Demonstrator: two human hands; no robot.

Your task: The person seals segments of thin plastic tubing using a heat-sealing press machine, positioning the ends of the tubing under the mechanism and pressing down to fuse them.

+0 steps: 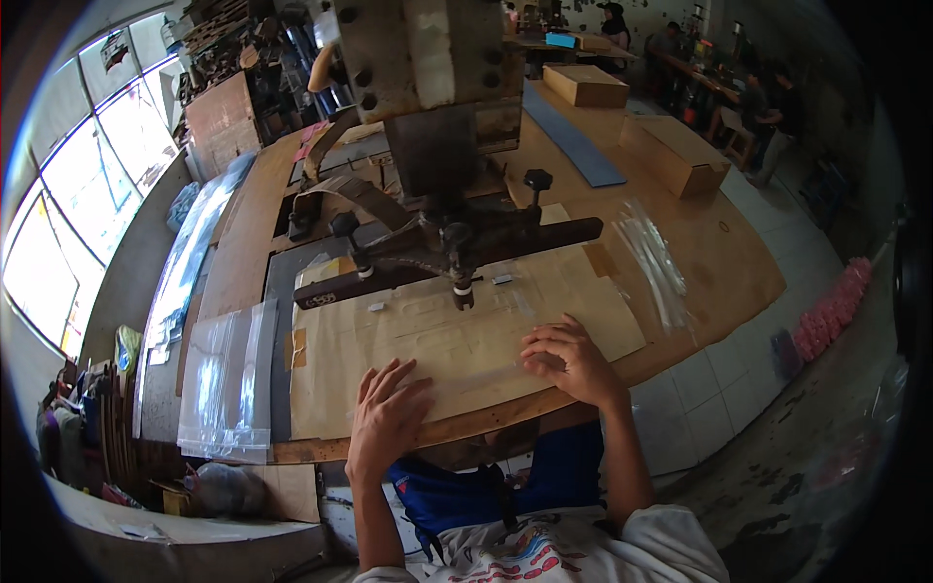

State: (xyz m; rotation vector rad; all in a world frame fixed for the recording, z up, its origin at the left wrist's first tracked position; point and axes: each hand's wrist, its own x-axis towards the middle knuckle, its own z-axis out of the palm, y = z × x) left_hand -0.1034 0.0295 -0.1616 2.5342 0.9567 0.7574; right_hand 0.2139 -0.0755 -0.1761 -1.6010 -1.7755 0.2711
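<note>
My left hand [382,418] is over the near edge of a tan paper sheet [330,379], its fingers apart and slightly blurred. To the right, my right hand [569,360] hovers low over the same sheet, fingers loosely bent and apart. A faint clear plastic strip [476,381] seems to lie between both hands; whether either touches it I cannot tell. Just beyond them a dark metal press bar [535,241] stands over the sheet, with a white-collared knob [463,291] under its middle. Two small grey pieces, one a grey block [377,307], rest on the sheet.
Clear plastic bags [228,389] lie at the left, thin plastic strips [653,257] at the right. Cardboard boxes [671,155] and a blue strip [573,136] sit farther back on the wooden table [729,262]. Pink bundles [831,311] stand on the floor; people sit at far benches.
</note>
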